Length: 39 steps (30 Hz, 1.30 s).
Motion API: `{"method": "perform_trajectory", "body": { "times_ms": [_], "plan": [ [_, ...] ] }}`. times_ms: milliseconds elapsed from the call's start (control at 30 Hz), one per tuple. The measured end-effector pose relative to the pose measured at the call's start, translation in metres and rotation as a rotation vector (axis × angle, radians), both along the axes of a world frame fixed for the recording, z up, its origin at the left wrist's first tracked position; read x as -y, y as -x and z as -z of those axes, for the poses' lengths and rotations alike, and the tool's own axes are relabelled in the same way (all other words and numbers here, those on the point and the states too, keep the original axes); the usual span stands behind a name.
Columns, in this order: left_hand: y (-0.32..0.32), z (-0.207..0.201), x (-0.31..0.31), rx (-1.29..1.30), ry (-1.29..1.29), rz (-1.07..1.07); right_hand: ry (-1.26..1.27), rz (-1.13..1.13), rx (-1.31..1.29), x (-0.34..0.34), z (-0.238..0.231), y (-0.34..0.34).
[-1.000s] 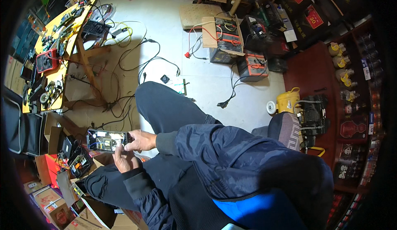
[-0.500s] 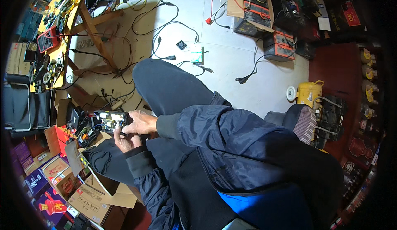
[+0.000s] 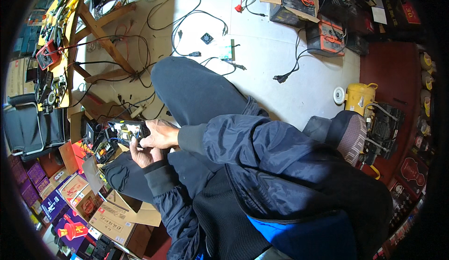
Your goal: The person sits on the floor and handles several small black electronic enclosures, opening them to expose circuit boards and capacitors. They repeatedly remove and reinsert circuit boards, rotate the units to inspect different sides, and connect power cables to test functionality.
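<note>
Over my lap, both hands grip a small black-cased circuit board [image 3: 127,131] with pale and yellow components on its exposed face. My right hand [image 3: 161,134] holds its right end from above, fingers closed around the edge. Below it, my left hand [image 3: 145,155] is closed on the lower edge, with its thumb up against the board. The fingertips under the case are hidden. Just beyond the board lie more dark electronic parts [image 3: 104,151] in an open carton.
Cardboard boxes [image 3: 110,222] stand at the lower left. A yellow-topped workbench [image 3: 70,7] holds tools and a red meter [image 3: 47,54]. Black cables [image 3: 196,12] and a small fan [image 3: 206,38] lie on the pale floor. Batteries [image 3: 322,38] stand at the far right.
The whole view has shifted slightly, with floor items at the right now further right. Both hands keep hold of the circuit board, which is tilted a little differently.
</note>
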<state>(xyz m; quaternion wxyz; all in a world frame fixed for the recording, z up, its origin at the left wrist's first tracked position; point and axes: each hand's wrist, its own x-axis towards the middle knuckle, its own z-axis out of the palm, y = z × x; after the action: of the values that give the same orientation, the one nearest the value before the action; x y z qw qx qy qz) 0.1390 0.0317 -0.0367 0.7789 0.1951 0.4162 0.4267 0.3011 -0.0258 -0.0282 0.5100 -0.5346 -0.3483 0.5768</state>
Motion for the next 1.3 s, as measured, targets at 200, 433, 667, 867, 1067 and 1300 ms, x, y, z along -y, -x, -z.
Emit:
{"method": "perform_trajectory", "body": {
  "times_ms": [200, 433, 667, 867, 1067, 1300],
  "plan": [
    [0.003, 0.004, -0.001, 0.003, -0.008, -0.011, -0.038, 0.109, 0.021, -0.002, 0.005, 0.008],
    [0.000, -0.015, -0.004, 0.028, -0.049, 0.039, 0.050, -0.041, 0.202, 0.002, -0.025, -0.007],
    [0.026, -0.048, -0.026, 0.098, -0.115, -0.097, -0.446, 0.546, 0.309, 0.051, -0.031, -0.132],
    [0.040, -0.041, -0.019, 0.077, -0.041, -0.120, 0.351, 0.871, 0.233, 0.100, 0.122, -0.285],
    [0.047, -0.030, -0.008, 0.091, 0.067, -0.122, 0.876, 0.060, 0.877, 0.149, 0.297, -0.256],
    [0.060, -0.033, 0.003, -0.022, 0.066, -0.148, 0.780, -0.519, 1.009, 0.150, 0.328, -0.229]
  ]
}}
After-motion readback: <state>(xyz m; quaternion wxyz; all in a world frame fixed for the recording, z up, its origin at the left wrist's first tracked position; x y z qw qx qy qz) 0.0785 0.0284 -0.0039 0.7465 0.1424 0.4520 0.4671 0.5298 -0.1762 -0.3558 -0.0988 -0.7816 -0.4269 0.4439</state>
